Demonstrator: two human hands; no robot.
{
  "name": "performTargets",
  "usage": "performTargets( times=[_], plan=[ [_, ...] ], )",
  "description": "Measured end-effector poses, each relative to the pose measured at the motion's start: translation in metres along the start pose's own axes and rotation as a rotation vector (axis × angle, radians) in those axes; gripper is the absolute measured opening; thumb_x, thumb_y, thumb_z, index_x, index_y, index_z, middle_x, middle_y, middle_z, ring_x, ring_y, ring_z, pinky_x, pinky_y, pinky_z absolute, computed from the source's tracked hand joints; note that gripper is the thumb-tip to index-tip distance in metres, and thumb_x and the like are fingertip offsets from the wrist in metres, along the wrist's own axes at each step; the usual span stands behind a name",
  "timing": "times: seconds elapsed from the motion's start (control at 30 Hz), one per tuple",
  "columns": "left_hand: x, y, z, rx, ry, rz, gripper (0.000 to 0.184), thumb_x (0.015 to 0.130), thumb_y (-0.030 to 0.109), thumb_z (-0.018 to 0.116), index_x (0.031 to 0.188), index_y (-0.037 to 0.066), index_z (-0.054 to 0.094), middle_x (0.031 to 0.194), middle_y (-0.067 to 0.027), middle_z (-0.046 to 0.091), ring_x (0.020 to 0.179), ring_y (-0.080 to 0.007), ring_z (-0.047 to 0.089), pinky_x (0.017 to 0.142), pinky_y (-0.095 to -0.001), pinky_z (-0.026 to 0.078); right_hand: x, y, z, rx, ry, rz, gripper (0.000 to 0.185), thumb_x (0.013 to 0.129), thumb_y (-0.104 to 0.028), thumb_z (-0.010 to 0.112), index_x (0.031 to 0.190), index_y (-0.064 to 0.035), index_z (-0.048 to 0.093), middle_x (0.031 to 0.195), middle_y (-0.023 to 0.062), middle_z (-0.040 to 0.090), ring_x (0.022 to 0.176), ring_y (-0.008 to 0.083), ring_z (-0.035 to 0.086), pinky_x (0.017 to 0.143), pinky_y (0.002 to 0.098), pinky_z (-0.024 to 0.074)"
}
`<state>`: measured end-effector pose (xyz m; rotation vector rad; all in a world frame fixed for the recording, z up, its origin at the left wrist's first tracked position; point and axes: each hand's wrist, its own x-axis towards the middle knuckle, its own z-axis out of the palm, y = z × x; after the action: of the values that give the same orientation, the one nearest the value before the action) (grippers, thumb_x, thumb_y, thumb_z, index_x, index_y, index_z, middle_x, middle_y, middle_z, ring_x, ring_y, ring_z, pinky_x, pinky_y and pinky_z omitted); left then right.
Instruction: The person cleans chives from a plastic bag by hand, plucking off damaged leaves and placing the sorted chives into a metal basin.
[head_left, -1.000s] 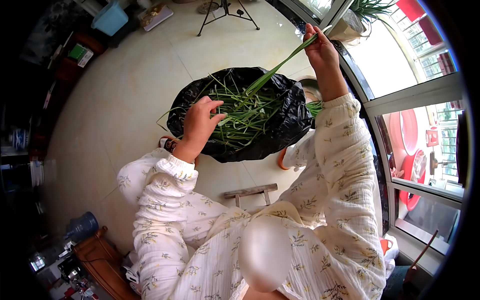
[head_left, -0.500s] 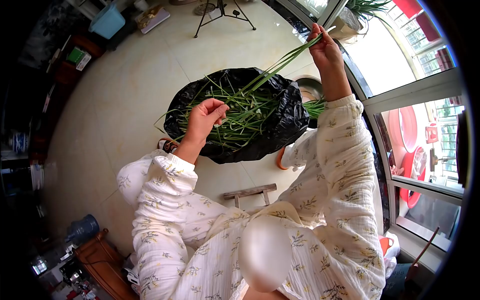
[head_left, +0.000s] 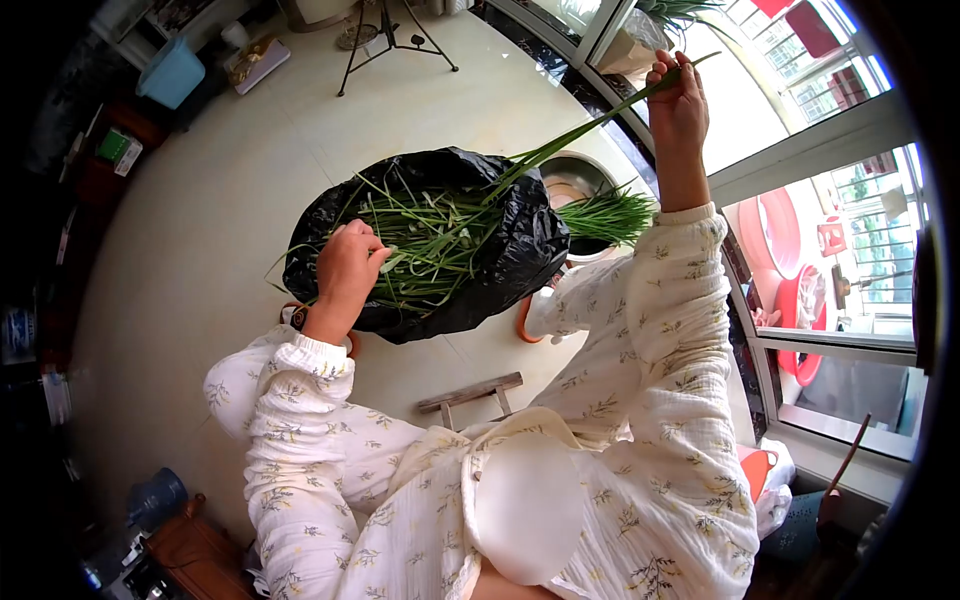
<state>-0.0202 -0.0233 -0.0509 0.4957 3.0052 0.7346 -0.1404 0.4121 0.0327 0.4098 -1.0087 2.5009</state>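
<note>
The left hand (head_left: 345, 268) is over the left part of a black plastic bag (head_left: 535, 240) at the middle of the frame, its fingers curled close to the loose green leaves (head_left: 430, 230) inside. Whether they grip any is unclear. The right hand (head_left: 680, 108), upper right, pinches long green blades (head_left: 590, 125) that slope down left to the bag. Right of the bag, a bundle of greens (head_left: 612, 215) lies by a round metal basin (head_left: 578, 172). A wooden stool (head_left: 470, 392) stands below the bag on the tiled floor (head_left: 235, 200); a black-legged stand (head_left: 388, 38) is at the top.
</note>
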Motion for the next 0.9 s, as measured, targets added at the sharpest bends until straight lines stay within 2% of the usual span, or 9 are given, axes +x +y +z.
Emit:
performTargets(
  times=[0.07, 0.17, 0.23, 0.27, 0.37, 0.47, 0.53, 0.67, 0.9],
  plan=[
    [0.0, 0.001, -0.001, -0.057, 0.052, 0.065, 0.027, 0.073, 0.005, 0.068, 0.1, 0.002, 0.065, 0.096, -0.0103, 0.06, 0.089, -0.0298, 0.059, 0.076, -0.0362, 0.047, -0.005, -0.028, 0.023, -0.501, 0.111, -0.243, 0.022, 0.099, -0.014, 0.037, 0.107, 0.0008, 0.051, 0.089, 0.0173, 0.066, 0.071, 0.0184, 0.062, 0.067, 0.0278, 0.0502],
    [-0.004, 0.0, -0.009, -0.039, 0.063, 0.064, 0.036, 0.073, 0.005, 0.069, 0.108, 0.002, 0.061, 0.107, -0.0151, 0.059, 0.098, -0.033, 0.057, 0.084, -0.0363, 0.047, -0.008, -0.039, 0.007, -1.229, -0.08, -0.4, 0.021, 0.097, -0.014, 0.043, 0.106, 0.0002, 0.056, 0.09, 0.0104, 0.067, 0.079, 0.0144, 0.064, 0.072, 0.0261, 0.0501],
    [-0.005, -0.006, -0.009, -0.049, 0.054, 0.048, 0.037, 0.073, 0.008, 0.07, 0.108, 0.002, 0.061, 0.108, -0.0154, 0.06, 0.1, -0.033, 0.057, 0.085, -0.0366, 0.047, -0.011, -0.023, -0.018, -1.628, -0.217, -0.3, 0.012, 0.091, -0.011, 0.052, 0.099, -0.0036, 0.058, 0.087, 0.0108, 0.066, 0.076, 0.023, 0.066, 0.069, 0.0309, 0.0513],
    [-0.002, -0.01, -0.01, -0.06, 0.057, 0.039, 0.036, 0.073, 0.009, 0.07, 0.108, 0.002, 0.061, 0.109, -0.0159, 0.06, 0.1, -0.0333, 0.057, 0.086, -0.0365, 0.047, -0.01, -0.007, -0.045, -1.871, -0.383, -0.416, 0.012, 0.089, -0.013, 0.055, 0.097, -0.0055, 0.059, 0.088, 0.0097, 0.064, 0.081, 0.0278, 0.063, 0.071, 0.0354, 0.0495],
    [-0.001, -0.004, -0.014, -0.082, 0.077, 0.037, 0.031, 0.076, 0.009, 0.067, 0.106, 0.001, 0.062, 0.107, -0.0159, 0.061, 0.099, -0.0332, 0.058, 0.086, -0.0369, 0.046, -0.039, 0.037, -0.122, -2.109, -0.725, -0.139, 0.012, 0.08, -0.007, 0.056, 0.091, -0.0091, 0.061, 0.086, 0.0074, 0.06, 0.088, 0.0247, 0.059, 0.074, 0.0376, 0.0437],
    [0.003, -0.003, -0.014, -0.072, 0.062, -0.015, 0.028, 0.078, 0.008, 0.066, 0.105, -0.001, 0.062, 0.106, -0.0159, 0.062, 0.098, -0.0326, 0.059, 0.085, -0.0362, 0.046, -0.087, 0.079, -0.195, -2.286, -0.935, 0.252, 0.013, 0.083, -0.011, 0.052, 0.089, -0.0118, 0.064, 0.089, 0.0054, 0.062, 0.092, 0.024, 0.06, 0.078, 0.0386, 0.0435],
    [0.009, -0.006, -0.015, -0.063, 0.076, 0.013, 0.026, 0.079, 0.006, 0.065, 0.103, -0.002, 0.063, 0.104, -0.0163, 0.062, 0.096, -0.0326, 0.06, 0.085, -0.0356, 0.047, -0.112, 0.105, -0.231, -2.311, -1.016, 0.316, 0.013, 0.083, -0.014, 0.053, 0.082, -0.013, 0.065, 0.089, 0.0073, 0.063, 0.093, 0.0235, 0.061, 0.075, 0.0392, 0.0439],
    [0.014, -0.013, -0.004, -0.044, 0.063, 0.029, 0.024, 0.078, 0.006, 0.065, 0.101, -0.002, 0.063, 0.102, -0.016, 0.063, 0.095, -0.0322, 0.06, 0.084, -0.0359, 0.047, -0.152, 0.135, -0.271, -2.302, -0.962, 0.473, 0.011, 0.081, -0.012, 0.053, 0.086, -0.0117, 0.063, 0.09, 0.0074, 0.063, 0.092, 0.0239, 0.061, 0.077, 0.0381, 0.0447],
    [0.022, -0.016, -0.006, -0.035, 0.072, 0.008, 0.024, 0.076, 0.006, 0.067, 0.1, 0.001, 0.064, 0.1, -0.0135, 0.063, 0.091, -0.0318, 0.06, 0.078, -0.0352, 0.048, -0.17, 0.153, -0.27, -2.177, -0.779, 0.359, 0.022, 0.078, -0.009, 0.052, 0.098, -0.0102, 0.061, 0.097, 0.0091, 0.059, 0.096, 0.0264, 0.058, 0.077, 0.0397, 0.0453]
  ],
)
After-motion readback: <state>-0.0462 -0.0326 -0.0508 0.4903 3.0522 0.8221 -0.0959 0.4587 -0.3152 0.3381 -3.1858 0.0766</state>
